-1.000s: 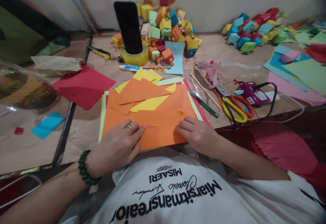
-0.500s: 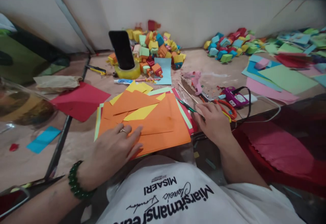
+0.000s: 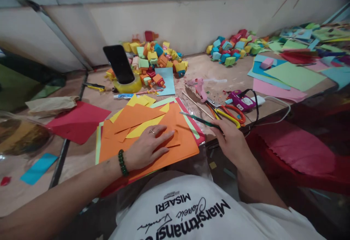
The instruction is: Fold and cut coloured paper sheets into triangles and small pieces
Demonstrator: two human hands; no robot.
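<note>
My left hand [image 3: 150, 146] lies with its fingers spread on a stack of orange paper [image 3: 188, 145], holding nothing. Loose orange and yellow paper pieces [image 3: 133, 103] lie on top of the stack, and green and red sheets show at its edges. My right hand [image 3: 229, 140] is closed around a slim dark-green tool [image 3: 201, 119] with a pale metallic tip; its exact kind is unclear. The tip points left, over the right part of the orange paper. Beyond the right hand lie scissors [image 3: 232, 118] with orange and yellow handles.
A phone [image 3: 119, 65] leans on a yellow tape roll [image 3: 128, 86]. Behind are piles of folded paper blocks [image 3: 153, 56]. A pink glue gun [image 3: 201, 89], a stick [image 3: 198, 104] and a purple power socket [image 3: 242, 101] with cables are to the right. Red paper [image 3: 79, 120] lies left.
My left hand has slid right and forward across the orange paper. My right hand has lifted the green tool from beside the stack, its tip now over the paper. The view has shifted slightly.
</note>
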